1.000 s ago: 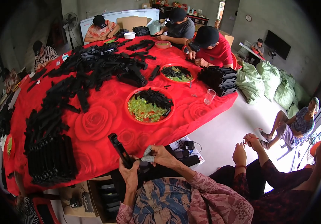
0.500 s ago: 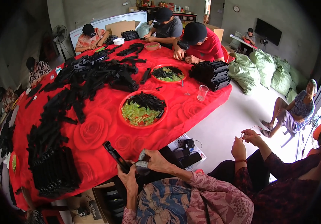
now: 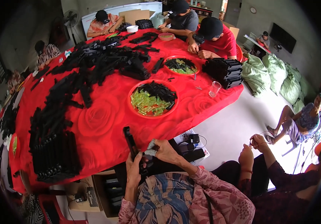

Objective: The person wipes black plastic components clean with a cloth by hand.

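Note:
My left hand is wrapped round a long black plastic part, tilted with its far end up over the table's near edge. Just to the right is my right hand, its fingers curled and pressed together beside the part. Grey coverings wrap some of its fingertips; whatever it pinches is hidden. Beyond my hands, a round red tray holds clear yellow-green pieces and small black pieces.
Loose black parts heap across the red-covered table; stacked ones stand near left. An open carton is below the edge. A co-worker's hands hold a thin strand at right. A clear cup stands near the table corner.
The view has shifted, so the table sits further right and higher. The black part stands more upright in my left hand; my right hand stays close beside it.

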The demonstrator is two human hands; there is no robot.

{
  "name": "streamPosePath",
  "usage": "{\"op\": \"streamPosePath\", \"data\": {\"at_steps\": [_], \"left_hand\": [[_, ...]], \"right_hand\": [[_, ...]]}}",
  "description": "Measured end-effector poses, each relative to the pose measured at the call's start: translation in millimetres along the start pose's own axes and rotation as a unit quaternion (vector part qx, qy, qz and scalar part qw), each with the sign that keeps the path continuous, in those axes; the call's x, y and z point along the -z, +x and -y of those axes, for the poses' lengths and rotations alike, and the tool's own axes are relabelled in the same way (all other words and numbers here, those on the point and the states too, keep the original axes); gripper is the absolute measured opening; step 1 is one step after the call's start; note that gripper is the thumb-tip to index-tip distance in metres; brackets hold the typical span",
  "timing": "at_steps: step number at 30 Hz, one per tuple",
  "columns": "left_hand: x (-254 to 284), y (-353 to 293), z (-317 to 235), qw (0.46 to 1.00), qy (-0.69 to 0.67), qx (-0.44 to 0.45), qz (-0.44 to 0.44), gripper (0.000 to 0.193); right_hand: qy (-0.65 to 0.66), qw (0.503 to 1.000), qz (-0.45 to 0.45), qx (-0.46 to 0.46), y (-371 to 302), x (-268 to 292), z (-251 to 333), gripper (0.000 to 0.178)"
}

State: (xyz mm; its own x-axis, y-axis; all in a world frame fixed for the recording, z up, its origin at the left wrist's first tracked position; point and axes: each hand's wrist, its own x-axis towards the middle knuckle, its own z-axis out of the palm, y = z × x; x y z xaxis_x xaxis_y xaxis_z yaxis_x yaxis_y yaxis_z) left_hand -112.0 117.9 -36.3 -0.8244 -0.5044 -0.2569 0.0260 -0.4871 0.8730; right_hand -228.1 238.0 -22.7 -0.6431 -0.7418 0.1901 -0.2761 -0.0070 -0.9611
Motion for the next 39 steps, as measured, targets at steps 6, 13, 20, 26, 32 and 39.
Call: {"op": "streamPosePath", "data": {"at_steps": [6,13,20,26,32,39], "left_hand": [[10.0,-5.2,4.0,0.986,-0.113,0.113,0.040,0.049],[29.3,6.0,14.3,0.960,-0.240,0.128,0.073,0.039],[44.7,4.6,20.0,0.962,-0.244,0.108,0.060,0.028],[48.3,-1.8,26.5,0.969,-0.213,0.110,0.055,0.031],[47.4,-0.2,24.0,0.975,-0.189,0.104,0.056,0.031],[45.9,1.3,22.7,0.984,-0.154,0.088,0.031,0.027]], "right_hand": [[0.068,0.989,0.038,-0.128,-5.7,6.7,1.3,0.010],[0.007,0.988,-0.025,-0.151,8.8,37.3,-0.9,0.007],[0.135,0.978,0.002,-0.159,12.8,32.7,-11.1,0.010],[0.114,0.980,0.032,-0.158,15.9,21.7,7.2,0.008],[-0.053,0.978,0.129,-0.157,38.6,15.7,27.7,0.009],[-0.136,0.963,0.229,-0.039,59.0,4.2,24.3,0.019]]}}
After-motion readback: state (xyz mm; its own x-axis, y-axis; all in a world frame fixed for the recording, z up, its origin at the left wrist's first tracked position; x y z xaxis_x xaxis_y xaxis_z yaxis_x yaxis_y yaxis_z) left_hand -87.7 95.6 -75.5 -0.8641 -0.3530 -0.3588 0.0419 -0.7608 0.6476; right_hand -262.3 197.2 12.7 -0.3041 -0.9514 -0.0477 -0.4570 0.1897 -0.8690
